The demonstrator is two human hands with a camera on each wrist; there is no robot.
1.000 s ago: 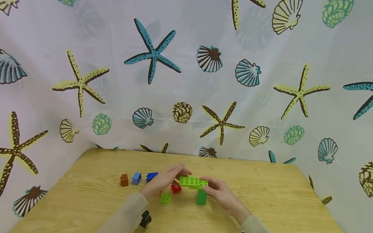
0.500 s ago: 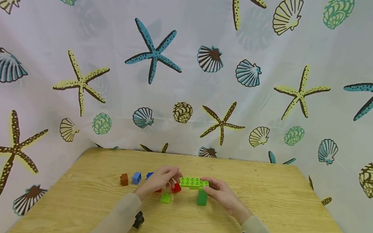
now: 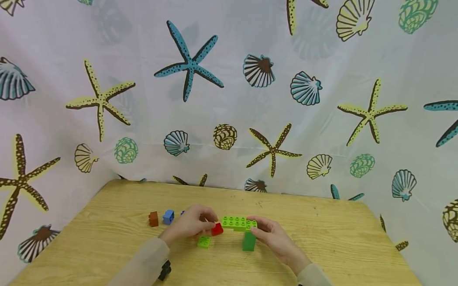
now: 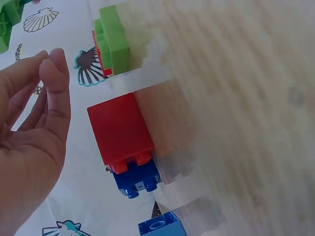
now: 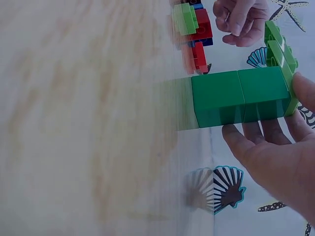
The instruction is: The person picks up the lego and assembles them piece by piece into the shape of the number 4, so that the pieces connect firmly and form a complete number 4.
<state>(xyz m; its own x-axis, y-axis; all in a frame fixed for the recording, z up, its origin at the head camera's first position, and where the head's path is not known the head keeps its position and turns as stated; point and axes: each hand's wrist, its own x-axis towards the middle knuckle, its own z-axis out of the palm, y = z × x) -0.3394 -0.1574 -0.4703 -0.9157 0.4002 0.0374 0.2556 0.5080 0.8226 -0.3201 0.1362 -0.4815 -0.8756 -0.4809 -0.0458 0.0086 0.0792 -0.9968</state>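
My right hand (image 3: 276, 242) grips a toy-brick tower, its thumb at the top and its fingers along the side. Two dark green bricks (image 5: 241, 96) make up the tower, which stands on the table. Light green studded bricks (image 3: 235, 223) cap it and jut out to the left. My left hand (image 3: 192, 224) hovers just left of that overhang, fingers loosely bent and nothing visible between them. Below its fingertips lie a small red brick (image 3: 217, 230) and a small light green brick (image 3: 204, 242). The left wrist view shows a larger red brick (image 4: 120, 129) near this hand.
Beyond the larger red brick sits a dark blue brick (image 4: 137, 178). Farther left are a light blue brick (image 3: 168, 217) and a brown brick (image 3: 153, 219). A curtain (image 3: 231, 104) printed with shells and starfish hangs behind the wooden table (image 3: 344, 246).
My left hand has moved left, away from the light green overhang, and its fingers have come closer together. The right hand stays in place on the tower.
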